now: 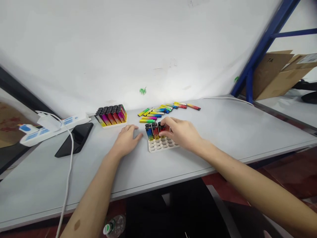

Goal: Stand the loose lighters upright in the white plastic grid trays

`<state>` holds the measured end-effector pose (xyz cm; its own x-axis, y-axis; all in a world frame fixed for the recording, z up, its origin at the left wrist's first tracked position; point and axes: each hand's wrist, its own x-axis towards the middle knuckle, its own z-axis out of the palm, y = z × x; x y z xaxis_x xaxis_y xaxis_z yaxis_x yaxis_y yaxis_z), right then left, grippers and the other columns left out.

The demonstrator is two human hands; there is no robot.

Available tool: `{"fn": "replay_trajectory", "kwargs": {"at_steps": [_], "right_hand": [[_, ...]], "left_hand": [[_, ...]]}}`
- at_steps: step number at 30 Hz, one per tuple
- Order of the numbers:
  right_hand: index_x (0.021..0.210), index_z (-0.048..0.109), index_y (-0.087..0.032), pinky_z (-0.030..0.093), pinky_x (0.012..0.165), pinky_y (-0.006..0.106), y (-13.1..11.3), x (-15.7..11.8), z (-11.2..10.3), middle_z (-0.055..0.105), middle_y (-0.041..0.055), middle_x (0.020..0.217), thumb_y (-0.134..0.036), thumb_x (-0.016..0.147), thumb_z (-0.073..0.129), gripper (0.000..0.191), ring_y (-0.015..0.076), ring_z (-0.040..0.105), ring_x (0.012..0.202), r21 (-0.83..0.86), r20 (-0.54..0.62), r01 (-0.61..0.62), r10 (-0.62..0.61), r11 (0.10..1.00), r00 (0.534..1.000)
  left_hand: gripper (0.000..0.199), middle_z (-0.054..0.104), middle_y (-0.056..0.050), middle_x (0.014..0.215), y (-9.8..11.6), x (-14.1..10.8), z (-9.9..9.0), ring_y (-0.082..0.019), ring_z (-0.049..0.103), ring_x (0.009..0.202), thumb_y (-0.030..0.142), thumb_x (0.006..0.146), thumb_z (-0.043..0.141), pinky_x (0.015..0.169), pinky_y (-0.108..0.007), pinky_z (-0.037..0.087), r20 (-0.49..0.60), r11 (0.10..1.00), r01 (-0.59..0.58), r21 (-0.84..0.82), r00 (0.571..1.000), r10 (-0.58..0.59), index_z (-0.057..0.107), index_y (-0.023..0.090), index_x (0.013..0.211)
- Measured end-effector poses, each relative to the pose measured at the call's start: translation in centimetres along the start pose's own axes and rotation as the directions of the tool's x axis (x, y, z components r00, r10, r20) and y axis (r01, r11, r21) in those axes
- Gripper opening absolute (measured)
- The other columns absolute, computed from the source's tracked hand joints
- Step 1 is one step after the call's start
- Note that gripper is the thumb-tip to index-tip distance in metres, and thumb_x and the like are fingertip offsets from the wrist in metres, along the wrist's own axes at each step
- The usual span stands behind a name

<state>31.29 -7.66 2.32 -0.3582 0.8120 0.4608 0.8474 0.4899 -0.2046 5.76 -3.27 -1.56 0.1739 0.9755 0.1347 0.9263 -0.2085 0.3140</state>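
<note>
In front of me a white tray with rows of holes (156, 148) holds several upright lighters (155, 131) in its back rows, blue and red fading to yellow, with black tops. My right hand (182, 132) is over the tray, thumb and fingers closed around a red lighter (162, 128) standing at the row's right end. The hand hides the tray's right part. To the left of the tray, my left hand (127, 140) rests on the table with fingers apart, holding nothing. Behind the tray lies a loose spread of multicoloured lighters (158, 112).
A full tray of lighters (111, 115) stands at the back left. Nearby are a black phone (74, 140), a power strip (53, 129) and a white cable (70, 158) crossing the table edge. Cardboard boxes (282, 74) sit behind the blue frame (260, 43). A plastic bottle (115, 226) is below.
</note>
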Motion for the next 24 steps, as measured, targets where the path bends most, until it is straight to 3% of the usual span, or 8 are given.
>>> {"fn": "replay_trajectory", "kwargs": {"at_steps": [8,11,14,17,19,20,21,24], "right_hand": [[0.103,0.068,-0.024,0.033,0.057,0.027,0.3,0.1,-0.4,0.075,0.0016,0.094,-0.043,0.095,0.066,0.020,0.0165,0.064,0.071,0.041,-0.068,0.027,-0.024,0.999,0.997],[0.094,0.068,-0.023,0.036,0.061,0.029,1.8,1.1,-0.7,0.074,0.0026,0.084,-0.043,0.099,0.058,0.023,0.0170,0.062,0.068,0.102,-0.168,-0.022,0.039,0.995,0.985],[0.099,0.068,-0.022,0.040,0.068,0.032,5.7,2.7,-0.7,0.073,0.0058,0.082,-0.043,0.102,0.047,0.031,0.0202,0.062,0.071,0.112,-0.272,-0.196,0.220,0.974,0.937],[0.118,0.067,-0.017,0.044,0.083,0.038,11.4,3.9,-0.1,0.072,0.0144,0.109,-0.035,0.101,0.046,0.032,0.0287,0.064,0.099,-0.002,-0.270,-0.423,0.407,0.906,0.873],[0.128,0.063,-0.009,0.041,0.097,0.047,14.9,3.8,0.5,0.061,0.0250,0.131,-0.039,0.094,0.058,0.046,0.0389,0.054,0.123,-0.162,-0.209,-0.555,0.521,0.816,0.828],[0.129,0.062,-0.006,0.040,0.099,0.051,16.3,3.5,0.7,0.057,0.0281,0.135,-0.046,0.091,0.062,0.056,0.0427,0.051,0.126,-0.211,-0.126,-0.606,0.593,0.767,0.795],[0.128,0.064,-0.006,0.039,0.101,0.053,17.4,3.2,0.9,0.056,0.0286,0.135,-0.050,0.090,0.062,0.058,0.0437,0.049,0.127,-0.227,-0.063,-0.654,0.659,0.722,0.750],[0.119,0.070,-0.014,0.039,0.102,0.052,19.0,2.4,1.0,0.059,0.0224,0.130,-0.045,0.092,0.060,0.043,0.0393,0.051,0.126,-0.205,-0.005,-0.684,0.698,0.700,0.716]], "left_hand": [[0.055,0.056,-0.016,0.143,-0.2,0.0,0.1,-0.032,0.045,0.139,0.049,0.092,0.044,0.118,-0.046,0.034,-0.003,1.000,-0.013,-0.002,1.000,0.013,0.056,0.013,0.132],[0.055,0.056,-0.016,0.143,-0.2,0.1,0.1,-0.032,0.045,0.139,0.050,0.092,0.044,0.118,-0.046,0.034,0.001,1.000,-0.014,-0.004,1.000,0.014,0.056,0.014,0.132],[0.054,0.056,-0.015,0.142,-0.3,0.1,0.1,-0.032,0.046,0.139,0.051,0.091,0.044,0.118,-0.046,0.034,-0.004,1.000,-0.020,-0.010,1.000,0.020,0.057,0.017,0.131],[0.054,0.056,-0.015,0.142,-0.3,0.0,0.1,-0.032,0.046,0.139,0.051,0.092,0.044,0.118,-0.046,0.034,-0.004,1.000,-0.011,-0.009,1.000,0.011,0.056,0.016,0.131],[0.055,0.056,-0.016,0.143,-0.2,0.0,0.0,-0.032,0.045,0.139,0.051,0.092,0.044,0.118,-0.046,0.034,0.003,1.000,0.002,-0.008,1.000,-0.002,0.056,0.015,0.132],[0.056,0.056,-0.016,0.143,-0.1,-0.1,0.0,-0.032,0.045,0.139,0.051,0.092,0.044,0.118,-0.045,0.034,0.008,1.000,0.005,-0.009,1.000,-0.005,0.056,0.015,0.132],[0.056,0.056,-0.016,0.143,0.0,-0.1,-0.1,-0.032,0.045,0.139,0.051,0.092,0.044,0.118,-0.045,0.034,0.011,1.000,0.004,-0.010,1.000,-0.004,0.056,0.014,0.132],[0.055,0.056,-0.015,0.143,0.1,-0.1,-0.2,-0.031,0.045,0.139,0.050,0.092,0.045,0.119,-0.045,0.033,0.008,1.000,-0.001,-0.008,1.000,0.001,0.056,0.014,0.132]]}}
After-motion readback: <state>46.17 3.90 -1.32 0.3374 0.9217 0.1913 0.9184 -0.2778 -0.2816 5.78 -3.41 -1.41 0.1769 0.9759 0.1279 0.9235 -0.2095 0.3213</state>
